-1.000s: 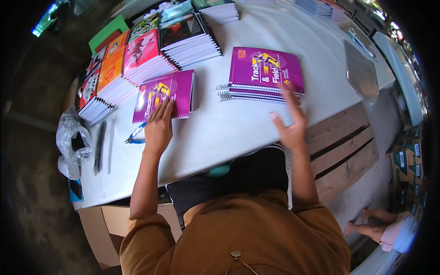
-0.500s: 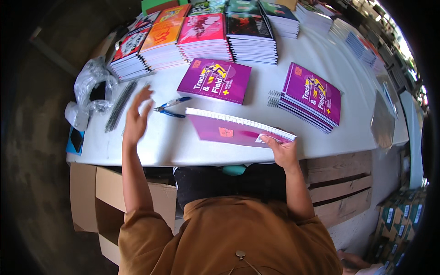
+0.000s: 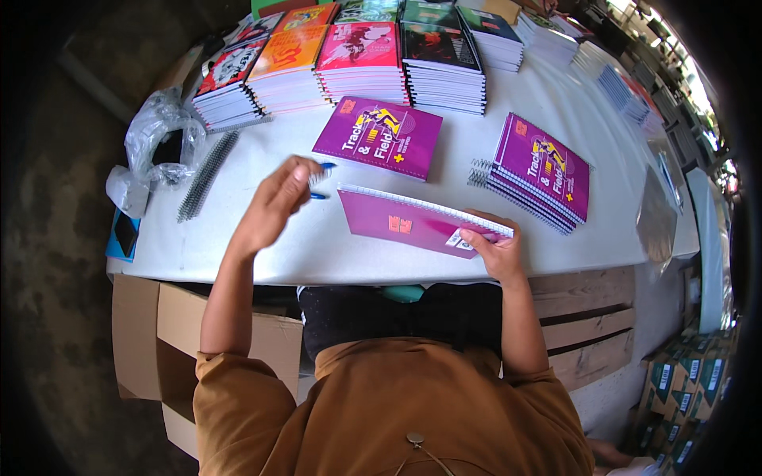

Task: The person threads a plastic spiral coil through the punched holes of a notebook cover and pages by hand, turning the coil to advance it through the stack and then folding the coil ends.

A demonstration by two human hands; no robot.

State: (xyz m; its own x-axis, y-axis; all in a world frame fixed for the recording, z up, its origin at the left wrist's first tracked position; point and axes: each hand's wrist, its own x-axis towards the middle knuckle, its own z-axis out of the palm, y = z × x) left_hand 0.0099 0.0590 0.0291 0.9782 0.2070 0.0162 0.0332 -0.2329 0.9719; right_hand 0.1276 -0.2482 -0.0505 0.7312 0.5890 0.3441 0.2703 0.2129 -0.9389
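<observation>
Spiral notebook lies back-cover up on the white worktop [image 3: 317, 246], the job seemingly midway.

Right hand [image 3: 494, 252] fingers clamped on the notebook's [image 3: 417, 224] near corner; left hand [image 3: 274, 202], fingers loosely curled, hovers over blue-handled pliers [image 3: 321, 181]. One finished stack [image 3: 536, 174] waits beside; loose coils [image 3: 208, 174] remain.

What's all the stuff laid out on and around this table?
table: one, white, centre
held notebook: one, purple, table front
single notebook: one, purple, mid-table
notebook pile: one, purple, right
notebook stacks: several, mixed colours, far edge
pliers: one, blue handles, by left hand
binding coil: one, black, left
plastic bag: one, clear, left edge
cardboard box: one, brown, under table
left hand: raised over pliers
right hand: gripping held notebook's corner
</observation>
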